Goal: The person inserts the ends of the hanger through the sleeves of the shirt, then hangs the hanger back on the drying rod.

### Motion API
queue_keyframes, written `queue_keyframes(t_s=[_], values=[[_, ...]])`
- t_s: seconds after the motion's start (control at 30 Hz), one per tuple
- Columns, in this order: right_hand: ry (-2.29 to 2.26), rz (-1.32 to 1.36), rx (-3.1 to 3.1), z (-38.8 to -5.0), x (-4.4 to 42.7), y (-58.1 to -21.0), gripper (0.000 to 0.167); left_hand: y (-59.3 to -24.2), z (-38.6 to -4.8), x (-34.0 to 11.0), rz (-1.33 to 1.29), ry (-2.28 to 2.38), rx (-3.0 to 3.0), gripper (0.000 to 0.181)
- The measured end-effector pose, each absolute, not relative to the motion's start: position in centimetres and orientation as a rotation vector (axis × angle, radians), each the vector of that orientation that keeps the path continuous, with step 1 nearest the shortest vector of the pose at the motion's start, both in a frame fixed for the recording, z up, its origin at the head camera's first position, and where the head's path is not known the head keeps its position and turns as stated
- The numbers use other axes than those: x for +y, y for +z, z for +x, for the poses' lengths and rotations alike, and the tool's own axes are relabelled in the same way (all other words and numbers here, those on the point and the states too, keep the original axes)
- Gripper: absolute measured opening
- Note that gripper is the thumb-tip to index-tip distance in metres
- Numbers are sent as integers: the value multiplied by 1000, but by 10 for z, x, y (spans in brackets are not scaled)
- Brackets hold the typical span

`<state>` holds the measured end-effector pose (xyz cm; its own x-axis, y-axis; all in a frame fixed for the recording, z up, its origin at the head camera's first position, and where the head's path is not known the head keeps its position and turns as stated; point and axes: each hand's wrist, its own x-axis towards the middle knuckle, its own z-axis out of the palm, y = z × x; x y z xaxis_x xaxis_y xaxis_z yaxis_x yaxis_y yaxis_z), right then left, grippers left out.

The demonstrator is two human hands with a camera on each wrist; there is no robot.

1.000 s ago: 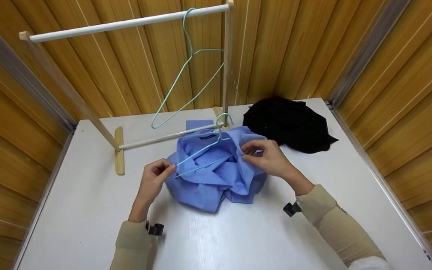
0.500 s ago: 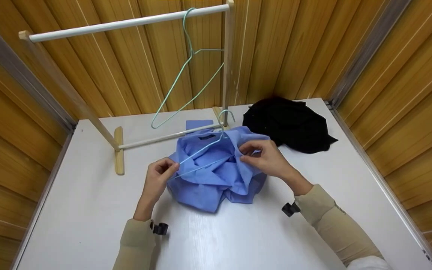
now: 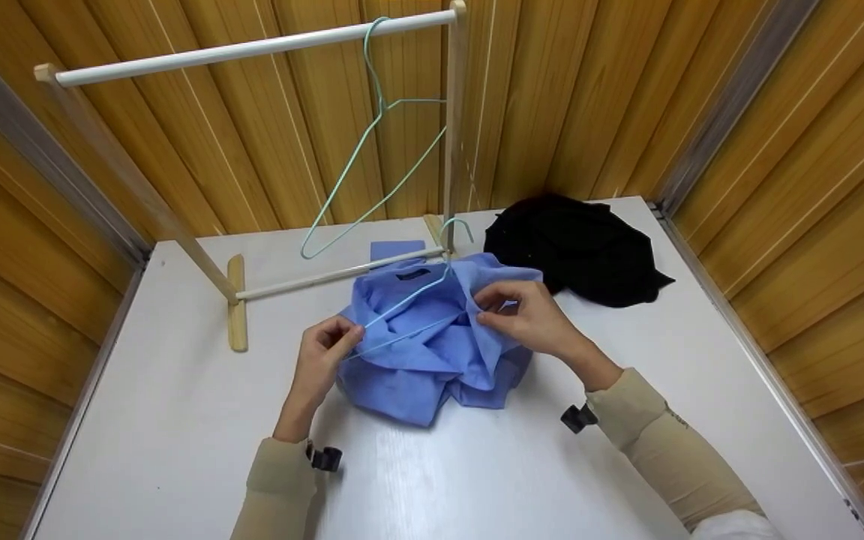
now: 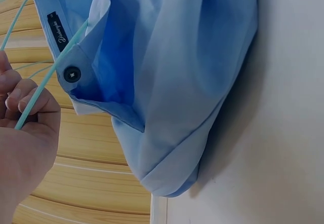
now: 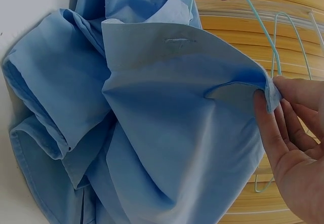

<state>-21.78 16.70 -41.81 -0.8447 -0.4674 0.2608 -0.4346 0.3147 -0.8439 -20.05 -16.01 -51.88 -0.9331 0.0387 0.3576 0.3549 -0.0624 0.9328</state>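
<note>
A light-blue shirt [image 3: 402, 394] lies crumpled on the table, its collar with a dark label [image 3: 412, 274] facing up. A mint-green wire hanger [image 4: 48, 81] reaches into the neck opening, its hook above the collar. My left hand [image 3: 319, 356] grips the hanger's left end between thumb and fingers. With thumb and fingertips, my right hand [image 3: 533, 319] pinches the shirt's right front edge; the hanger's right end goes behind that cloth and is hidden. In the left wrist view a black button [image 4: 72, 74] shows near the collar.
A rack with a white top rail [image 3: 252, 51] stands behind the shirt, a second mint-green hanger [image 3: 353, 154] hanging from it. Black cloth [image 3: 574, 251] lies at the table's back right. Wood-patterned panels [image 3: 589, 97] enclose the table [image 3: 439, 480].
My left hand has moved slightly right with the hanger, and the hanger's hook has shifted right and a little up. My right hand, pinching the shirt edge, has drifted slightly left.
</note>
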Motion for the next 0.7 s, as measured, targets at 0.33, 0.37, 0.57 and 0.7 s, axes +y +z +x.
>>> queue_keyframes(t_s=[0.33,0.37,0.57,0.7], values=[[-1562,-968,2596,-220,167,-423,17,-523,-201,-160,-429,-2098,-1976,18],[-1560,-981,2603,-220,167,-424,18,-523,-201,-160,-429,-2100,-1973,18],[-1546,-1013,2651,-233,172,-447,18,-522,-201,-160,-449,-2106,-1973,17],[-1503,-1052,2711,-244,177,-462,12,-523,-201,-159,-455,-2109,-1962,17]])
